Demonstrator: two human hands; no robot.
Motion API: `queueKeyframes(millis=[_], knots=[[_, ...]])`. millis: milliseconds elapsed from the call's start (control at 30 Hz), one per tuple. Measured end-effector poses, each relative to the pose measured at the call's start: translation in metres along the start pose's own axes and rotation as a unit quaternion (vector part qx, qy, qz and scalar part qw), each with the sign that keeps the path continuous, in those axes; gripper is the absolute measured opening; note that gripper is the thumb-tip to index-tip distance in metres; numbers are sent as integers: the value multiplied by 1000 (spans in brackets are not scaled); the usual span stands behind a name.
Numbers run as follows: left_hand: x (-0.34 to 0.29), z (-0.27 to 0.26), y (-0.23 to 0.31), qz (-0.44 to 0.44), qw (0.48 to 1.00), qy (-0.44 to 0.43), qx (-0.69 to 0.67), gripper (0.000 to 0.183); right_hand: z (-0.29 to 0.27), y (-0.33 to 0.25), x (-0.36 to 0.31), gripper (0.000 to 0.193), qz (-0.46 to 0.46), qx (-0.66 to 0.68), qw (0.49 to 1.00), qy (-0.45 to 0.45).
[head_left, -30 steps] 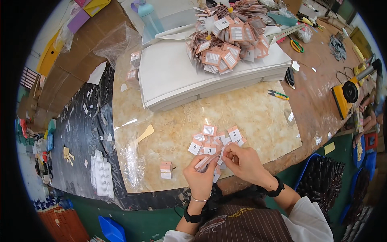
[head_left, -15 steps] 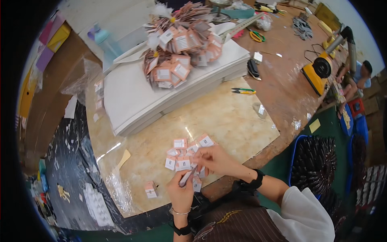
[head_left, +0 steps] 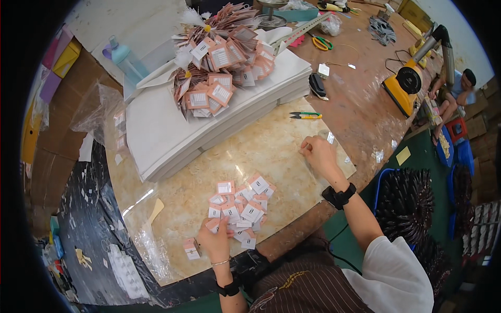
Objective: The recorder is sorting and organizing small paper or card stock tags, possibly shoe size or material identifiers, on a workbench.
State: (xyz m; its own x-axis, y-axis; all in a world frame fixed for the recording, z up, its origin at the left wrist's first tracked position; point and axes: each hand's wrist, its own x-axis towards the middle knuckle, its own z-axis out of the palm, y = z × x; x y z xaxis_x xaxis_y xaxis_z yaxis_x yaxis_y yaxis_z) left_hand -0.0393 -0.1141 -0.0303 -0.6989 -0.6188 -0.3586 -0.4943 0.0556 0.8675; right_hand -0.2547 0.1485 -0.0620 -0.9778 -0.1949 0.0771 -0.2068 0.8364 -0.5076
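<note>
My left hand [head_left: 214, 244] is closed round a peach-and-white card tag [head_left: 213, 225] at the near edge of a loose pile of similar tags [head_left: 231, 211]. The pile lies on a marbled board, tags overlapping at various angles. A small separate stack of tags [head_left: 192, 249] sits left of that hand. Well off to the right, my right hand [head_left: 322, 158] hovers over the board with its fingers curled and pinched together; whatever is between them is too small to make out. Just beyond its fingers are small pale pieces [head_left: 330, 137] near the board's right edge.
A thick stack of white sheets [head_left: 156, 136] bears big bundles of tags [head_left: 219, 96]. Thread snips [head_left: 306, 115] lie right of it, with a black stapler-like object [head_left: 317, 86] beyond. A yellow machine [head_left: 402, 89] stands far right. Another person [head_left: 455, 94] sits beyond the table.
My right hand has left the tag pile and swung right and away over the board. My left hand has shifted slightly left, still gripping a tag. More of the pile now shows.
</note>
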Motion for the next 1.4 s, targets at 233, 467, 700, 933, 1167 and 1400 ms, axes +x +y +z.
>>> queueKeyframes(millis=[233, 467, 700, 933, 1167, 1400], knots=[[5, -28, -15, 23, 998, 29, -53, 20, -5, 5, 4, 6, -23, 107, 994, 3], [-1, -39, -7, -36, 963, -67, -260, 28, -28, -5, 5, 5, 40, 274, 961, -20], [-6, -30, -8, -34, 943, -119, -309, 33, -32, -7, 3, 5, 68, 249, 966, -28], [-10, -27, -6, -22, 940, -140, -311, 34, -35, 6, 13, 8, -33, 360, 930, 64], [-17, -15, 6, -22, 946, -117, -301, 28, -67, -32, 3, 7, -42, 473, 861, 183], [-27, -5, 29, 38, 973, -29, -227, 18, -49, -107, -60, 10, -41, 437, 894, -85]])
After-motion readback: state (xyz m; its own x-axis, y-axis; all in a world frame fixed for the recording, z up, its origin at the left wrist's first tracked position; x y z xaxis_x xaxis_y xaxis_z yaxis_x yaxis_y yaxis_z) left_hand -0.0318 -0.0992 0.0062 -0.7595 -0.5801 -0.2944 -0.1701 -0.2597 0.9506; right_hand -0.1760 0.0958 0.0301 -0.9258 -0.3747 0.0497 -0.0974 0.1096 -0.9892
